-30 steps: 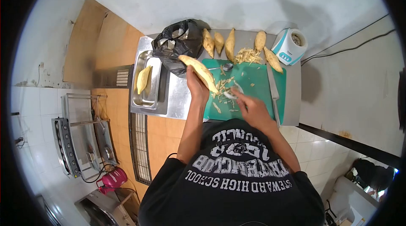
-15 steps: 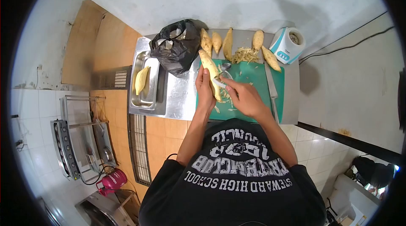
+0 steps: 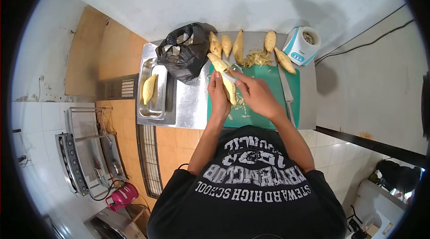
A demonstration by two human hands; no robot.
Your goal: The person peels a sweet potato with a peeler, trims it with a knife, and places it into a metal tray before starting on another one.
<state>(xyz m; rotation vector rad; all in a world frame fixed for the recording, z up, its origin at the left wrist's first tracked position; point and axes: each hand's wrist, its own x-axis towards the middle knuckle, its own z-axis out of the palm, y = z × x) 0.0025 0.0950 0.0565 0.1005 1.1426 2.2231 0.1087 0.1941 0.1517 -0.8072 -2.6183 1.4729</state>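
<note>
My left hand is wrapped round a long, partly peeled root vegetable, whose lower part is pale yellow and whose upper end still has skin. In my right hand is a white-handled peeler, pressed against the root's middle; its blade is hard to make out. Both hands are over a green cutting board with scattered peel bits. Behind the hands, a spoon is partly hidden. A long knife lies on the board's right side.
Several unpeeled roots and a peel heap lie along the back. A black plastic bag stands at the back left, beside a metal tray holding a peeled root. At the back right is a white and blue appliance.
My right hand and the peeler have moved up along the root, away from my body. More of the root's middle shows pale. The view has shifted slightly.
</note>
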